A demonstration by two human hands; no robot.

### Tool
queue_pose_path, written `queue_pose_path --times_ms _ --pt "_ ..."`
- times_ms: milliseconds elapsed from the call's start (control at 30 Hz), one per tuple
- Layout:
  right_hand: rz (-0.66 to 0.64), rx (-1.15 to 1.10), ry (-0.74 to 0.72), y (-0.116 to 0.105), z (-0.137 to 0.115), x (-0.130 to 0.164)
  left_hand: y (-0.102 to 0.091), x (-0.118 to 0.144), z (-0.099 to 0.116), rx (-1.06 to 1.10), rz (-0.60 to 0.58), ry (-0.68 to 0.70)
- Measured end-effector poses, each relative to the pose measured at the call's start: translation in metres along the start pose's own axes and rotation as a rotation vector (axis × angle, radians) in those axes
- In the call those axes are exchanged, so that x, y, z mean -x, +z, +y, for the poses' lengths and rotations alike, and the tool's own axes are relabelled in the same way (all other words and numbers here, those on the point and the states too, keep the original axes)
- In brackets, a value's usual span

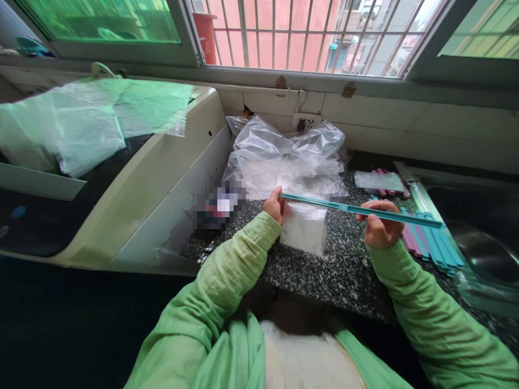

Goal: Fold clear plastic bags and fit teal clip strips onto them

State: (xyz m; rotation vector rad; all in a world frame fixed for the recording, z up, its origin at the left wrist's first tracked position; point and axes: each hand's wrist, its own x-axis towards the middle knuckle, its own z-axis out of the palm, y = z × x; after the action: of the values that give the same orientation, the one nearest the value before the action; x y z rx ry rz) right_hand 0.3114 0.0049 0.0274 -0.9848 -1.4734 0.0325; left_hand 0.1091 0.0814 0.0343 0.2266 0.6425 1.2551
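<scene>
A long, narrow teal plastic bag clip (314, 200), unfolded almost straight with a joint near its middle, spans both my hands above the counter. My left hand (274, 206) is closed on its left end, the thumb pointing up. Farther right, my right hand (381, 224) grips the other half between thumb and fingers, and the clip's tip sticks out past it. Below the clip, a small clear plastic bag (303, 229) lies flat on the speckled counter. Teal and pink clips (440, 246) are stacked just right of my right hand.
Crumpled clear plastic bags (284, 156) pile against the wall under a socket (307, 121). A clear packet (377, 180) lies over pink clips at the right, beside a knife (419, 192) and a metal sink (482, 243). A washing machine (162, 178) stands at the left.
</scene>
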Motion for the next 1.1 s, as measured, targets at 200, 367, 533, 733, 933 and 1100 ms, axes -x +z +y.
queue_pose_path --times_ms 200,367,533,733,933,1100 --pt "0.046 -0.154 0.1 0.003 -0.002 0.004 -0.002 0.0 -0.003 -0.021 -0.038 -0.038" --pt "-0.052 0.068 -0.008 0.002 -0.009 0.003 -0.004 -0.001 -0.005 -0.039 -0.021 -0.029" --pt "-0.199 0.118 -0.153 0.005 -0.016 -0.005 -0.004 0.0 -0.007 -0.044 -0.04 -0.051" --pt "-0.253 0.216 -0.223 0.004 -0.014 -0.006 -0.006 -0.003 -0.008 -0.036 -0.023 -0.033" --pt "-0.258 0.269 -0.255 0.003 -0.014 -0.006 -0.002 0.001 -0.006 -0.037 -0.024 -0.029" --pt "-0.231 0.285 -0.247 0.003 -0.016 -0.006 -0.001 0.008 -0.001 -0.186 -0.105 -0.105"
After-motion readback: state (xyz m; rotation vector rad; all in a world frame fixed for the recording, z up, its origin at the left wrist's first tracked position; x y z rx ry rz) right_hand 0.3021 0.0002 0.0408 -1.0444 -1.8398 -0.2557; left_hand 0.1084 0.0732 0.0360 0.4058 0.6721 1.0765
